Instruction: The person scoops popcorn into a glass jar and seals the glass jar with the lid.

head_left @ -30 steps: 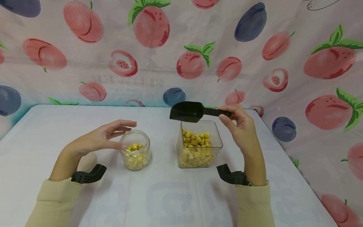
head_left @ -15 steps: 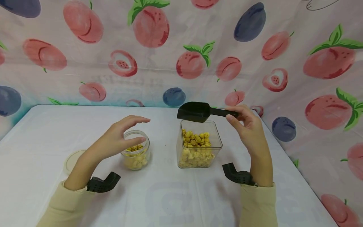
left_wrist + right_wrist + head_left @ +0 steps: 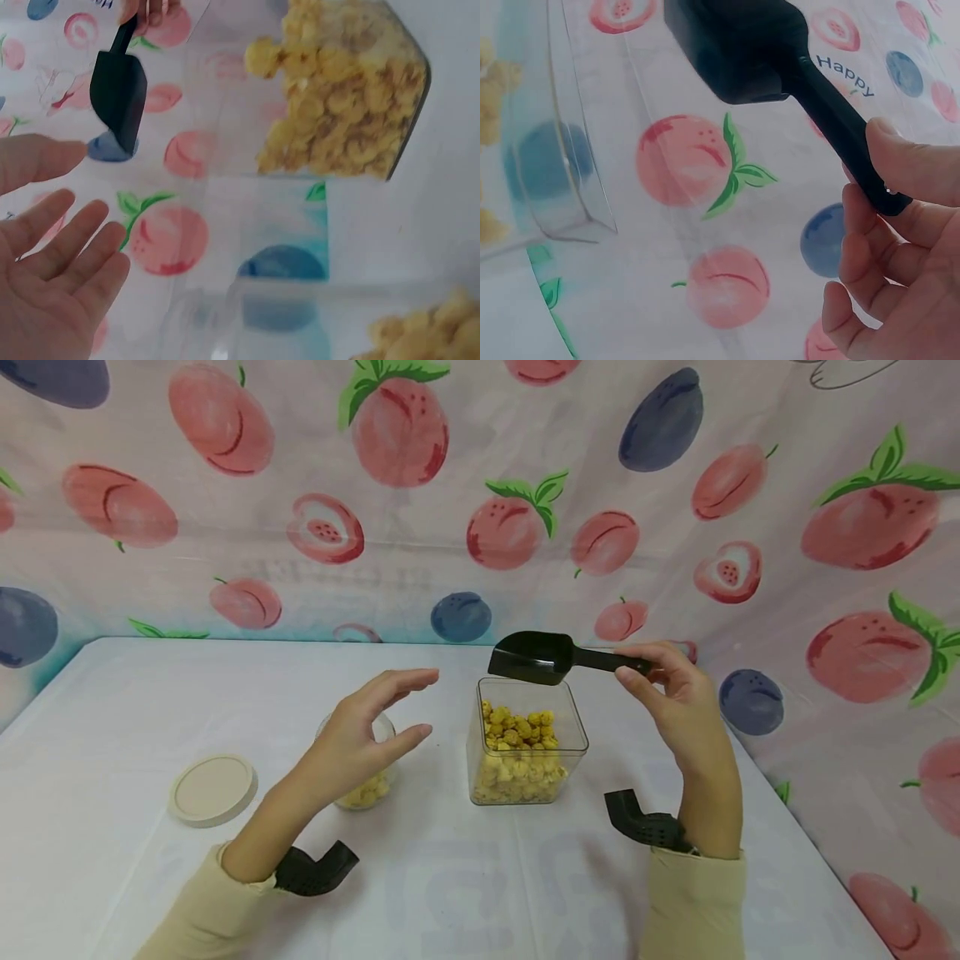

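A black scoop [image 3: 534, 657] is held by its handle in my right hand [image 3: 678, 702], pinched between thumb and fingers. The scoop is level above the back of a clear square container [image 3: 528, 777] holding yellow popcorn [image 3: 517, 731]. My left hand [image 3: 360, 731] holds nothing; its fingers and thumb are spread apart in the air. It partly hides a round glass jar [image 3: 386, 727] with popcorn inside. In the left wrist view the open left palm [image 3: 52, 285] shows beside the square container, and the scoop [image 3: 118, 97] hangs beyond it.
A round cream lid [image 3: 213, 790] lies flat on the white tabletop [image 3: 442, 893], left of the jar. Behind the table hangs a fruit-patterned cloth [image 3: 420, 552]. Black camera mounts [image 3: 315, 868] sit on both wrists.
My left hand has moved right, off the jar's rim and across in front of it, uncovering the lid. My right hand has drifted right with the scoop.
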Demonstrator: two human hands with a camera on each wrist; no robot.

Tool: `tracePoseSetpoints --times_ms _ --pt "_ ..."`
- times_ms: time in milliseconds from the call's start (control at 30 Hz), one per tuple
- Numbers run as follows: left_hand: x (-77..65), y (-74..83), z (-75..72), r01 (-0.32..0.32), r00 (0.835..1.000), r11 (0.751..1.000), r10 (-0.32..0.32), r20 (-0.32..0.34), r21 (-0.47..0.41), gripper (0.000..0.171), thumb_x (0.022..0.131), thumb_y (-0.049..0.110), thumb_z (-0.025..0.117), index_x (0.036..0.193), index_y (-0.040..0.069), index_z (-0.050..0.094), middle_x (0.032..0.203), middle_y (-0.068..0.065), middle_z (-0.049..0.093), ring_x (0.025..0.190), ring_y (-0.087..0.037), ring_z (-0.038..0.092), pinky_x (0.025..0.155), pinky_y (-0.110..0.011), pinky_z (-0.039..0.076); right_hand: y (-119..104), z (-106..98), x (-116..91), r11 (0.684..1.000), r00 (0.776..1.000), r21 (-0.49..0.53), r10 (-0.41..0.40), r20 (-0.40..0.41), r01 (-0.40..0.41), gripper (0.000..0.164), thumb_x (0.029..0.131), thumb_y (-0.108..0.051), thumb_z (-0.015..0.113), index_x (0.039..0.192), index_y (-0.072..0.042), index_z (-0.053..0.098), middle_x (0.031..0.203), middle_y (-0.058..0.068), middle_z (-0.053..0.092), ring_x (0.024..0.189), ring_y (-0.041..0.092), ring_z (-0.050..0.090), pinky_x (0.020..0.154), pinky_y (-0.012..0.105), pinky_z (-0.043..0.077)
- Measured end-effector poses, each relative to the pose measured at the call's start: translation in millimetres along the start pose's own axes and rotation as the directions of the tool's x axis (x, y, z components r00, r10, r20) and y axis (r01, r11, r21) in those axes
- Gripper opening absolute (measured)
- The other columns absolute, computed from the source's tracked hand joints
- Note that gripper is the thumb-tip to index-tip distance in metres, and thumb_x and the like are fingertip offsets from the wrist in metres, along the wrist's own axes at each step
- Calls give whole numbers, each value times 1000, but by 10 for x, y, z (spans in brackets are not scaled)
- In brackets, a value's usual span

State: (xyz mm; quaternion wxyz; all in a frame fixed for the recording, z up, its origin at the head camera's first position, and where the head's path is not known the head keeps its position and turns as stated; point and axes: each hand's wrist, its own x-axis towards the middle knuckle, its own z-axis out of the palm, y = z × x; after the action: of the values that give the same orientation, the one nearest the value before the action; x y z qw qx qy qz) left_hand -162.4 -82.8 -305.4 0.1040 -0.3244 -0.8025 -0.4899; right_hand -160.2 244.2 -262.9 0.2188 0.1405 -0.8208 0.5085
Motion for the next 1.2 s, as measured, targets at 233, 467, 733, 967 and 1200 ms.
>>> tracePoseSetpoints --times_ms 233,467,733,967,1200 --pt "12 -12 254 8 999 995 -13 -45 -102 55 83 5 68 134 8 47 134 -4 51 124 -19 49 105 -32 41 2 -52 -14 998 999 32 46 -10 -46 19 87 -3 62 105 -6 66 93 -8 54 86 15 44 70 21 42" --pt "2 -78 477 70 997 987 -75 -32 -146 59 82 3 68 136 7 45 136 -9 48 121 -24 51 101 -36 45 -14 -62 -16 997 998 44 60 -26 -59 19 85 -2 65 103 -9 68 90 -8 55 86 13 46 73 19 43" --pt "-8 -128 675 189 981 944 -192 14 -270 66 81 0 68 139 3 38 139 -15 42 121 -31 49 98 -37 48 -40 -39 -8 990 997 137 41 -71 -31 20 82 3 66 99 -6 70 87 -5 58 84 13 49 73 18 45" --pt "-13 -139 726 311 947 883 -318 40 -350 65 81 2 69 139 5 40 141 -12 41 123 -30 48 95 -34 50 -66 32 25 982 974 191 46 -222 -3 20 79 5 69 96 -5 71 81 -6 63 83 13 53 73 21 44" --pt "-15 -167 753 309 949 852 -307 76 -423 62 82 4 68 138 5 41 142 -12 40 122 -31 49 93 -32 51 -77 97 44 980 962 192 9 -272 45 23 78 2 71 101 -3 71 82 -9 66 85 13 55 76 22 45"
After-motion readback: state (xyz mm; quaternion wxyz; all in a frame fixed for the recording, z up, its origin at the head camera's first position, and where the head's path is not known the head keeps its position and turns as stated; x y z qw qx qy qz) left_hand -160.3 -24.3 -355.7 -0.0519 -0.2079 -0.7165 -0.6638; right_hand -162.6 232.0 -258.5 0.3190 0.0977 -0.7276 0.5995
